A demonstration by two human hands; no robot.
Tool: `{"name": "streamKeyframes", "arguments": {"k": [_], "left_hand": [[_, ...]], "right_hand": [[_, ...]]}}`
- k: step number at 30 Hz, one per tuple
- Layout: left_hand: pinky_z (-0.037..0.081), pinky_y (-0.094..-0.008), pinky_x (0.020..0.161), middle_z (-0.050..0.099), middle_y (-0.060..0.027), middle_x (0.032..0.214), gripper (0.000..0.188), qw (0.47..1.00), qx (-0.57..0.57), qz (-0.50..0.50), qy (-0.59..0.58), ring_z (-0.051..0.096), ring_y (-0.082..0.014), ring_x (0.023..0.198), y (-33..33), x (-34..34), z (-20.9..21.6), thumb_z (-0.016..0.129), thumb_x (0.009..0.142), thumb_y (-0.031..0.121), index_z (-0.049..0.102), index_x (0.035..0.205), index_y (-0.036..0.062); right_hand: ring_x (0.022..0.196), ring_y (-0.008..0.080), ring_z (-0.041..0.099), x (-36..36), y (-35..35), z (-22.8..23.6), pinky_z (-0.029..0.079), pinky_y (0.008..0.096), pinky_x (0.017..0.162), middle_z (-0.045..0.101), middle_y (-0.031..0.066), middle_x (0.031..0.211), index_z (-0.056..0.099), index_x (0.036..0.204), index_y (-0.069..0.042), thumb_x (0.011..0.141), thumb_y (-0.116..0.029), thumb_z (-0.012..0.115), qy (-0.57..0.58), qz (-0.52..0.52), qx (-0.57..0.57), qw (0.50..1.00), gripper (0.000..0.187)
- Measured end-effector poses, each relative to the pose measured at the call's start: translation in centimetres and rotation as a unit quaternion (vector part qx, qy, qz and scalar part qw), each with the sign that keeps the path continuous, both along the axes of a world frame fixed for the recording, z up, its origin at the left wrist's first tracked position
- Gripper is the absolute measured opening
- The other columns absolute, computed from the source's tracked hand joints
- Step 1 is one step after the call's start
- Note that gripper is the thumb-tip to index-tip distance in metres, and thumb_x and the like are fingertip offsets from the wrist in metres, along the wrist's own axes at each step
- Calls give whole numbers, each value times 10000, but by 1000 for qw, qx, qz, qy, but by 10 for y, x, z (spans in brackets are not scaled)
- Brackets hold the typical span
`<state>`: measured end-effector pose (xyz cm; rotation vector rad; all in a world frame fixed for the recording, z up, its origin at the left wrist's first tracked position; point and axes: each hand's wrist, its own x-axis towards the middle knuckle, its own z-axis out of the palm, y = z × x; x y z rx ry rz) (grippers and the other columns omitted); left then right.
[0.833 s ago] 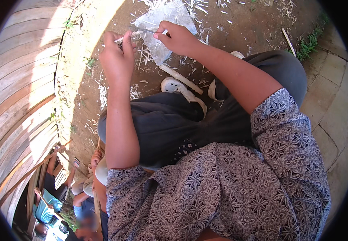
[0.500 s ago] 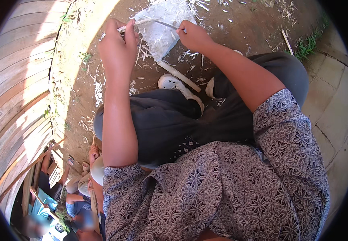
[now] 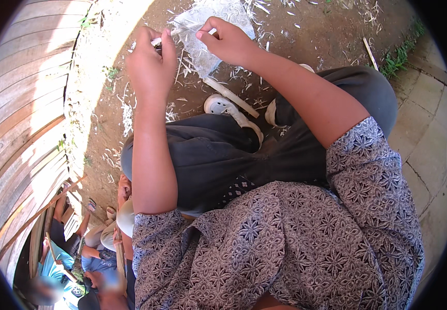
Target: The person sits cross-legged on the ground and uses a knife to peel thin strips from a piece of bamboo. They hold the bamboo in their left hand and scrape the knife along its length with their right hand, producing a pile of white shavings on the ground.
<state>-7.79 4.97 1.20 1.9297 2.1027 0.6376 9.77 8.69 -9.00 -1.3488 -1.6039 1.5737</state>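
Above bare dirt, both hands (image 3: 151,64) (image 3: 226,41) pinch a thin strip (image 3: 182,32).

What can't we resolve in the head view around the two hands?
- Thin pale strip between left hand and right hand: too thin to tell material; both ends hidden in the fists.
- Small dark tool in the left hand: mostly covered by fingers, kind unclear.
- Pale sheet on the ground: cut off by the top edge.
- Light shoes: partly hidden by the dark trousers.
- People at lower left: blurred, cut by the rim.
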Motion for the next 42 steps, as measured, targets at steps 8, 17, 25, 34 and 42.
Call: {"name": "streamKeyframes", "arguments": {"k": [8, 17, 25, 34, 42], "left_hand": [[563, -298, 627, 750, -130, 728, 238, 1000, 2, -10, 3, 775, -196, 730, -6, 9, -1, 637, 1033, 238, 549, 936, 39], [497, -343, 522, 681, -125, 615, 190, 991, 54, 7, -122, 671, -227, 521, -7, 7, -8, 665, 994, 185, 577, 914, 37], [553, -285, 637, 746, -140, 770, 200, 996, -7, 9, -94, 749, -176, 725, -2, 4, 4, 629, 1031, 203, 547, 970, 31], [558, -306, 656, 734, -140, 801, 185, 998, -4, -46, -48, 747, -206, 769, -7, 7, 2, 642, 1017, 172, 549, 972, 19], [497, -325, 566, 700, -145, 740, 152, 994, 41, -27, -98, 670, -191, 590, -7, -2, -3, 671, 972, 131, 569, 955, 18]], "right_hand": [[606, 156, 538, 6, -2, -12, 435, 360, 606, 597, 50, 672, 621, 1057, -74, 1002, -364, 659, -9, -3, 44, 999, 297], [835, 301, 694, 42, 9, -78, 529, 434, 758, 690, 172, 869, 630, 1063, -81, 981, -402, 634, -212, -42, 49, 975, 331], [586, 128, 550, 5, 4, 4, 435, 335, 576, 621, 44, 687, 638, 1056, -86, 1000, -381, 668, 0, -2, 21, 1000, 302], [651, 222, 619, 13, 1, -18, 482, 398, 636, 630, 91, 682, 657, 1015, -96, 963, -403, 687, -63, -16, 58, 996, 312], [705, 257, 674, 15, 7, -23, 508, 419, 668, 674, 121, 741, 641, 1027, -98, 976, -361, 670, -114, 0, 62, 991, 270]]}}
